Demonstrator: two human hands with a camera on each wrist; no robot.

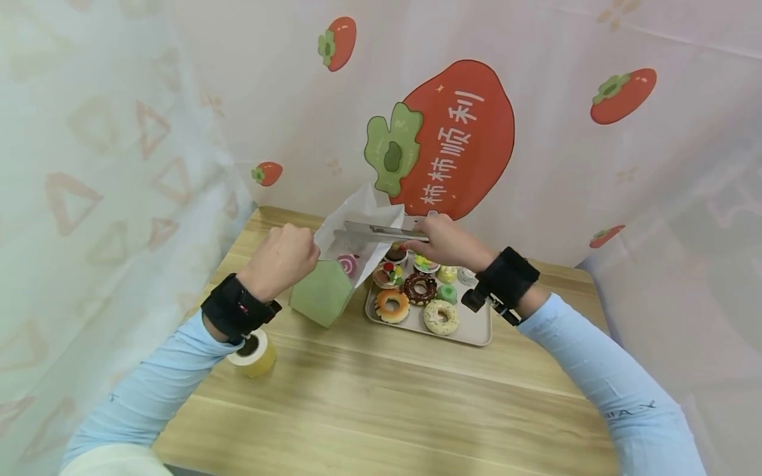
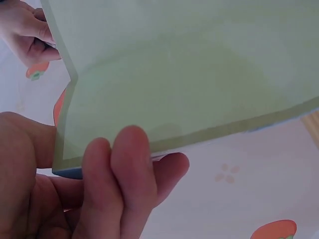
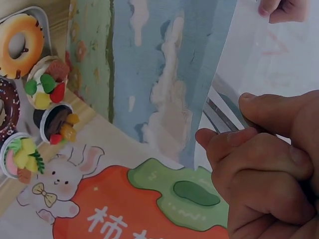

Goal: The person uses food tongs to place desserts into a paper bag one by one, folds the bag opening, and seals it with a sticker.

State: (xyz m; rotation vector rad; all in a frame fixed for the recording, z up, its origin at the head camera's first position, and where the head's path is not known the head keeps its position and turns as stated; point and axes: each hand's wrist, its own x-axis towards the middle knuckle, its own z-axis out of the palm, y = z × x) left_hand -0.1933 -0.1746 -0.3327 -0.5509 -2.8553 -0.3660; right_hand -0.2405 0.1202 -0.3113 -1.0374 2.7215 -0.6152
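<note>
One squat ring-shaped roll point(image 1: 260, 363) with a white top rim is seen on grained wood point(image 1: 381, 410), toward eight o'clock from the bag. One edge of that bag point(image 1: 321, 291), of creased paper, plain green on one face, painted with blue sky and white clouds on another, is pinched by the left hand point(image 1: 282, 263), two fingertips being pressed together. One pink swirl point(image 1: 348, 265) is framed in its white mouth, as are the tips of one pair of smooth metal tongs point(image 1: 389, 233); whether anything is gripped by them cannot be told. Toward three o'clock, three glossy or speckled rings point(image 1: 442, 329), one small green piece point(image 1: 446, 294) and three fruit-topped cups point(image 1: 388, 276) are held on a round-cornered tray point(image 1: 476, 339). The tongs are clasped by the right hand point(image 1: 451, 242), its fingers curled.
</note>
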